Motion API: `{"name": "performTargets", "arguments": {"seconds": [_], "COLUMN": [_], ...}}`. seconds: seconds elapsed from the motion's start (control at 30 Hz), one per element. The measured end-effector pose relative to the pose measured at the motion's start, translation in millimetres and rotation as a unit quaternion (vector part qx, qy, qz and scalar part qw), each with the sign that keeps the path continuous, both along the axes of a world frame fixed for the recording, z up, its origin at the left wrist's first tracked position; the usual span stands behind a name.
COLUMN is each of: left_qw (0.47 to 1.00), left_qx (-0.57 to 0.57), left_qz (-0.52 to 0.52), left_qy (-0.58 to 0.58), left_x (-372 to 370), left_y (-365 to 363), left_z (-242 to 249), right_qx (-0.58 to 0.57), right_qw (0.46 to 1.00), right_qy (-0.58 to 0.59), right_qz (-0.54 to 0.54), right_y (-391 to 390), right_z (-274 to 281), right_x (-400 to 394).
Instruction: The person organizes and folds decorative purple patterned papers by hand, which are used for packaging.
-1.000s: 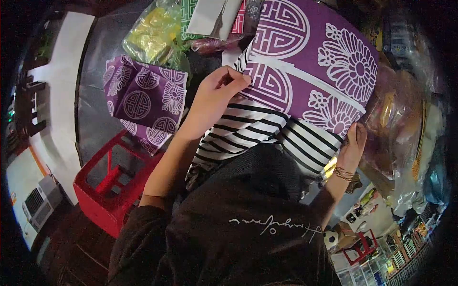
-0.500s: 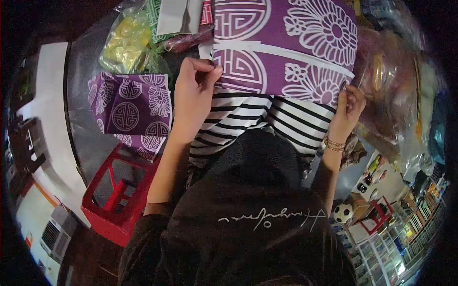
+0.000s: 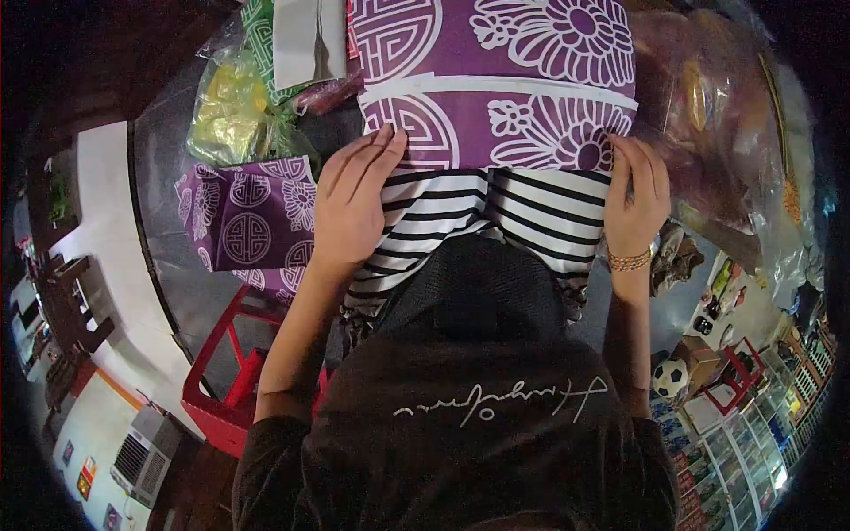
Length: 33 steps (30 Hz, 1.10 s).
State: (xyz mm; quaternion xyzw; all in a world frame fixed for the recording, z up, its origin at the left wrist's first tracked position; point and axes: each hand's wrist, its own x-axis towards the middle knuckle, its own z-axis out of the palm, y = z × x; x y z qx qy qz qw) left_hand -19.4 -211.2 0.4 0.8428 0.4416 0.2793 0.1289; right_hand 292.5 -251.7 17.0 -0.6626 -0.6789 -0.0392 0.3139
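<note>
A purple sheet (image 3: 474, 128) with white round motifs and large white flowers lies across my lap, over the black-and-white striped clothing (image 3: 540, 208). A white strip (image 3: 522, 84) runs crosswise over it, parallel to its near edge. At the sheet's lower left corner my left hand (image 3: 352, 199) rests with fingers stretched out, their tips on the printed face. My right hand (image 3: 637, 195), with a beaded bracelet at the wrist, lies at the lower right corner, fingers extended and tips on the edge. Both thumbs are largely hidden.
Left of me, a folded purple patterned piece (image 3: 248, 217) sits over a red plastic stool (image 3: 212, 403). Beyond it are a clear bag with yellow contents (image 3: 232, 111) and a white packet (image 3: 310, 40). Clear plastic wrapping (image 3: 708, 115) spreads at the right. A soccer ball (image 3: 670, 378) is farther off.
Both hands have gone from pinching the sheet's near corners to lying with fingers straightened on them. The sheet appears slightly farther left in view.
</note>
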Motion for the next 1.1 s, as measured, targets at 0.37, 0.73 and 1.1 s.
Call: {"name": "performTargets", "arguments": {"seconds": [0.37,0.73,1.1], "left_qw": [0.984,0.958,0.962], "left_qx": [-0.003,-0.009,-0.151], "left_qz": [-0.015,0.061,0.035], "left_qy": [0.175,0.282,0.225], "left_x": [-8.0,4.6,-21.1], "left_y": [-24.6,-40.3,-55.8], "left_z": [-0.6,15.2,9.4], "right_qx": [-0.101,-0.121,-0.155], "right_qw": [0.991,0.991,0.988], "right_qy": [-0.084,-0.059,-0.013], "right_qz": [0.027,0.016,0.01], "right_y": [-29.2,-36.8,-37.5], "right_z": [6.4,3.7,2.7], "right_x": [-3.9,-6.1,-6.6]}}
